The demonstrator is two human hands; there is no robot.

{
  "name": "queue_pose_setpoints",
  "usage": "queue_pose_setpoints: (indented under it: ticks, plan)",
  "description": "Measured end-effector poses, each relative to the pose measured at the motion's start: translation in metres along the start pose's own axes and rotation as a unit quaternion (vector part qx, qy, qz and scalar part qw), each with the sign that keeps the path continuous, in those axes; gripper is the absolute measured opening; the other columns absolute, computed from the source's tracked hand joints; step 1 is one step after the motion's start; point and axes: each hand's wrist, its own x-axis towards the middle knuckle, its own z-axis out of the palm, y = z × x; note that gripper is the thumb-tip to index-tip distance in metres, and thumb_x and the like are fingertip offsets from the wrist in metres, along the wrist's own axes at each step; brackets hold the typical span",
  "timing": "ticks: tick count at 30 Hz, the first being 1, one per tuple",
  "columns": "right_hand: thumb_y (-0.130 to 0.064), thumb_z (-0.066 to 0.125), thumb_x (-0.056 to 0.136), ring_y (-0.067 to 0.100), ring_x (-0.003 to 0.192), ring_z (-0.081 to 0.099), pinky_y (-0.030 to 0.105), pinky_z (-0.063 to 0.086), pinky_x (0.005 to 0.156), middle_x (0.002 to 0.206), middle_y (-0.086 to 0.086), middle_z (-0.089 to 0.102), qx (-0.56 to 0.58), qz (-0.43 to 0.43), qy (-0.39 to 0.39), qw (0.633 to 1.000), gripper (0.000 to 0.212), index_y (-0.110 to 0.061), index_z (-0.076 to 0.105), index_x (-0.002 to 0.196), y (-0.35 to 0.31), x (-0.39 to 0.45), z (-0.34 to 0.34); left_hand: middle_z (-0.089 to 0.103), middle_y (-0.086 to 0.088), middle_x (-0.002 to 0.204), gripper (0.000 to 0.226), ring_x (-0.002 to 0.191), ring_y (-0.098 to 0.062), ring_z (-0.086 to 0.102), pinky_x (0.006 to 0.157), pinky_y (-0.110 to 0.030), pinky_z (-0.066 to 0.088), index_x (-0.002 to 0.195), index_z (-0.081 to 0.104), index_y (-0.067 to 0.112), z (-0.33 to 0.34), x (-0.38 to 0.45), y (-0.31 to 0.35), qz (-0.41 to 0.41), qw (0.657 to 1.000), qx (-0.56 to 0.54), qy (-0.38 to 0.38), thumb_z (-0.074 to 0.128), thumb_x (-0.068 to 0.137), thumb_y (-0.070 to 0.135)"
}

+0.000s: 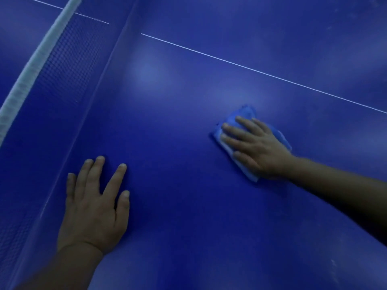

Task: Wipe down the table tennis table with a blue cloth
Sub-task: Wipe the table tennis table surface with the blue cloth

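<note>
The blue table tennis table [188,206] fills the view. A folded blue cloth [246,114] lies flat on it right of centre, a little below the white centre line [261,73]. My right hand [255,145] presses flat on top of the cloth, fingers spread and pointing left; cloth edges show beyond the fingertips and under the palm. My left hand [94,206] rests flat on the bare table surface at lower left, fingers apart, holding nothing, close to the base of the net.
The net [69,65] with its white top band [39,53] runs diagonally along the left side. Beyond it lies the table's other half. Light dusty marks [333,266] show at the lower right and upper right.
</note>
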Motion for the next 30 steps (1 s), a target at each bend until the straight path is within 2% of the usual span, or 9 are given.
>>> queue_pose_setpoints:
  ticks: [3, 6, 8, 11, 15, 17, 21, 24, 30]
  plan:
    - [-0.016, 0.034, 0.102, 0.048, 0.132, 0.047, 0.061, 0.034, 0.109, 0.141, 0.028, 0.052, -0.047, 0.102, -0.011, 0.994, 0.039, 0.008, 0.059, 0.12, 0.083, 0.007, 0.001, 0.027, -0.02, 0.157, 0.062, 0.149, -0.036, 0.016, 0.122, -0.038, -0.011, 0.146, 0.047, 0.016, 0.0, 0.0, 0.001, 0.002, 1.0, 0.001, 0.002, 0.029, 0.094, 0.045]
    - [-0.028, 0.011, 0.107, 0.033, 0.15, 0.023, 0.047, 0.016, 0.121, 0.163, 0.013, 0.027, -0.09, 0.313, -0.038, 0.945, 0.057, -0.003, 0.033, 0.153, 0.141, 0.011, -0.002, 0.028, -0.02, 0.156, 0.062, 0.148, -0.037, 0.018, 0.122, -0.038, -0.01, 0.145, 0.048, 0.015, 0.002, 0.001, 0.001, 0.009, 1.0, 0.003, 0.011, 0.031, 0.093, 0.044]
    - [-0.027, 0.008, 0.109, 0.034, 0.15, 0.024, 0.047, 0.013, 0.121, 0.163, 0.013, 0.026, -0.089, 0.306, -0.032, 0.947, 0.057, -0.004, 0.035, 0.152, 0.118, 0.007, 0.004, 0.028, -0.02, 0.156, 0.061, 0.148, -0.037, 0.017, 0.122, -0.038, -0.01, 0.145, 0.048, 0.015, 0.003, 0.002, -0.001, 0.011, 1.0, 0.007, 0.013, 0.032, 0.093, 0.044]
    - [-0.021, 0.027, 0.109, 0.044, 0.135, 0.045, 0.06, 0.034, 0.109, 0.146, 0.021, 0.051, -0.061, 0.141, 0.017, 0.988, 0.047, 0.003, 0.063, 0.128, 0.046, -0.038, 0.009, 0.027, -0.02, 0.156, 0.062, 0.148, -0.037, 0.017, 0.122, -0.038, -0.01, 0.145, 0.047, 0.015, 0.002, 0.0, -0.001, 0.012, 1.0, 0.01, 0.008, 0.031, 0.093, 0.045]
    - [-0.024, 0.035, 0.106, 0.045, 0.135, 0.045, 0.061, 0.034, 0.108, 0.145, 0.019, 0.051, -0.044, 0.092, -0.004, 0.995, 0.036, -0.006, 0.052, 0.132, 0.05, -0.053, 0.002, 0.026, -0.02, 0.157, 0.062, 0.149, -0.036, 0.015, 0.122, -0.038, -0.011, 0.146, 0.046, 0.015, 0.001, -0.001, -0.001, 0.016, 1.0, 0.01, 0.006, 0.03, 0.094, 0.046]
    - [-0.022, 0.025, 0.109, 0.045, 0.138, 0.041, 0.06, 0.031, 0.112, 0.149, 0.024, 0.046, -0.056, 0.186, -0.026, 0.981, 0.044, 0.003, 0.051, 0.135, 0.087, -0.031, -0.008, 0.026, -0.021, 0.157, 0.063, 0.149, -0.035, 0.014, 0.122, -0.037, -0.011, 0.146, 0.046, 0.015, 0.001, -0.001, -0.001, 0.017, 1.0, 0.007, 0.012, 0.03, 0.094, 0.046]
    - [-0.032, 0.028, 0.109, 0.03, 0.153, 0.016, 0.048, 0.009, 0.124, 0.165, 0.009, 0.022, -0.041, 0.316, -0.044, 0.947, 0.05, -0.015, 0.031, 0.156, 0.083, -0.031, 0.001, 0.024, -0.018, 0.159, 0.065, 0.15, -0.031, 0.01, 0.122, -0.036, -0.013, 0.148, 0.043, 0.016, 0.001, -0.003, 0.0, 0.014, 1.0, 0.005, 0.015, 0.025, 0.095, 0.05]
    - [-0.036, 0.006, 0.106, 0.037, 0.151, 0.018, 0.055, 0.016, 0.117, 0.164, 0.008, 0.022, -0.004, 0.241, -0.07, 0.968, 0.059, -0.015, 0.03, 0.155, 0.002, -0.068, -0.001, 0.02, -0.016, 0.161, 0.069, 0.151, -0.029, 0.006, 0.122, -0.043, -0.009, 0.151, 0.039, 0.019, 0.001, -0.005, 0.0, 0.009, 1.0, 0.007, 0.01, 0.02, 0.094, 0.054]
    - [-0.044, 0.035, 0.104, 0.035, 0.147, 0.03, 0.057, 0.021, 0.117, 0.159, -0.004, 0.036, 0.078, 0.032, -0.058, 0.995, 0.047, -0.031, 0.048, 0.147, -0.151, -0.178, -0.011, 0.015, -0.014, 0.164, 0.075, 0.152, -0.028, 0.004, 0.122, -0.051, -0.001, 0.155, 0.03, 0.024, -0.001, -0.008, 0.004, 0.002, 0.999, 0.038, 0.0, 0.011, 0.092, 0.059]
